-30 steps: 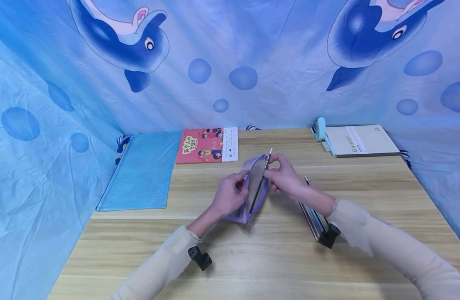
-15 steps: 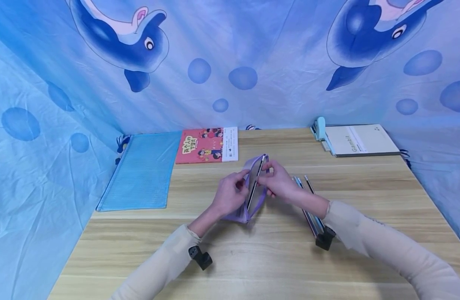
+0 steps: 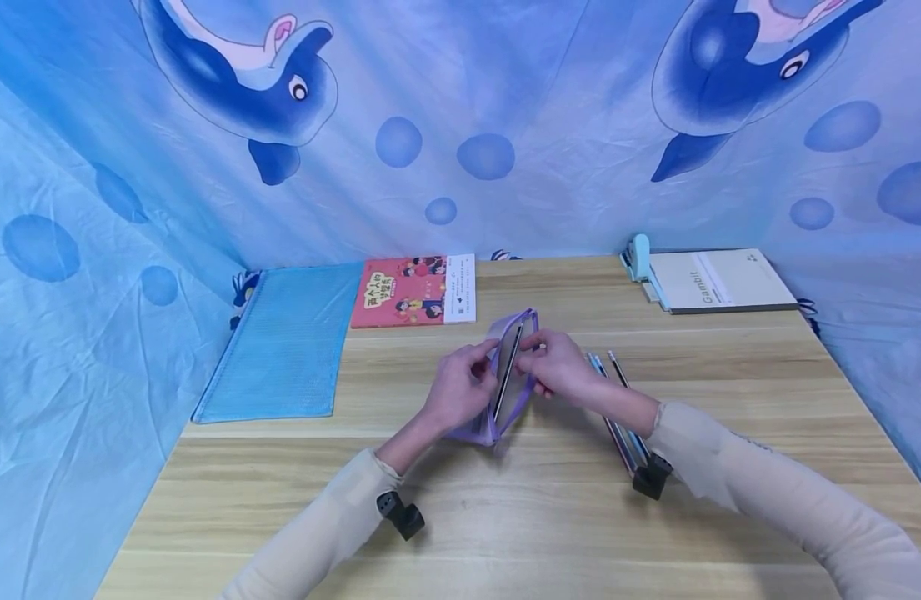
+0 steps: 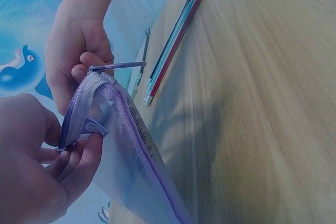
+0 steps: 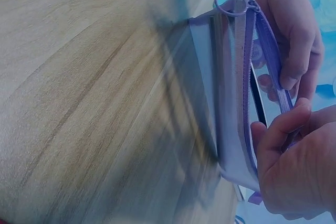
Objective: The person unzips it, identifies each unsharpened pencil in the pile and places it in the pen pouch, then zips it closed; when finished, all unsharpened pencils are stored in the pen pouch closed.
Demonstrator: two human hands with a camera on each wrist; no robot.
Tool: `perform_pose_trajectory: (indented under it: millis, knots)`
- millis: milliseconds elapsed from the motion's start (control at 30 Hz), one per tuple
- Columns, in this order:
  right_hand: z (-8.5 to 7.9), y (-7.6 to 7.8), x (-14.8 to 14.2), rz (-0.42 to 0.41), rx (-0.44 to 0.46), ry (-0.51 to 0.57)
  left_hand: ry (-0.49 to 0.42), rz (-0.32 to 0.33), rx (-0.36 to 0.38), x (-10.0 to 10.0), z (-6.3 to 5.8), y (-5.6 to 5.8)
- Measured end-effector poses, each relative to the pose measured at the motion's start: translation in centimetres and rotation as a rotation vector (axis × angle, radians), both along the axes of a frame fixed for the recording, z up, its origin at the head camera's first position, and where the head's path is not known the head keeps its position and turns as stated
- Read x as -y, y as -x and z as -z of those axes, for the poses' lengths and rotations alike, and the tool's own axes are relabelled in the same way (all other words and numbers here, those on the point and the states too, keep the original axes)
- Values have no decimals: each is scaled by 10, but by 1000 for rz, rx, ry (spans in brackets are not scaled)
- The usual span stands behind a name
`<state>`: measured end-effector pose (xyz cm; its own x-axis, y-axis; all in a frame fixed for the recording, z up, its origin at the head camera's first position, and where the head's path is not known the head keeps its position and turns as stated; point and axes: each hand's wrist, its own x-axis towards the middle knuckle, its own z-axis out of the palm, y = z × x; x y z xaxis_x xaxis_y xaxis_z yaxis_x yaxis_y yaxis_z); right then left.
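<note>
My left hand [image 3: 463, 387] pinches the edge of a purple translucent pencil case [image 3: 481, 430], holding its zipped mouth apart. A dark pencil [image 3: 505, 379] lies lengthwise inside the mouth, its upper end near my right fingertips. My right hand [image 3: 561, 365] reaches over the opposite edge, thumb and index finger curled at the pencil's upper part; the exact contact is partly hidden. From the right wrist, the pencil [image 5: 257, 98] shows as a dark strip beside the thumb. To the right, partly under the right forearm, several pencils [image 4: 176, 43] lie on the table.
On the wooden table [image 3: 505, 517], a blue mesh folder [image 3: 283, 350] lies at left and a red book [image 3: 403, 293] at the back. A notebook [image 3: 730, 279] and light-blue stapler [image 3: 640, 258] sit at back right. A dolphin-print curtain [image 3: 490, 100] hangs behind.
My right hand has moved left and brought the pencil down into the pencil case, from above its edge to within its mouth. The left hand has stayed in place.
</note>
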<state>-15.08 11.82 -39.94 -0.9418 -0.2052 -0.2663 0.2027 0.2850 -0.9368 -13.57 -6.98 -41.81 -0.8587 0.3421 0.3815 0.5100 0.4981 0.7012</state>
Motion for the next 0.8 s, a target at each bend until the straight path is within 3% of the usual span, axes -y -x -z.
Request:
perform_pose_trajectory:
  millis: [367,633,733,800]
  knots:
    - [-2,-1,2,-74,-35,-127,-1,4,7,1,0,-1]
    - [-6,-2,2,-132,-71,-179,-5,9,-27,2,-1,-2]
    - [-8,-2,-1,-135,-119,-187,-6,17,-26,3,-1,-1]
    - [-10,-1,-7,-127,-222,-212,-22,19,-8,3,-1,-1]
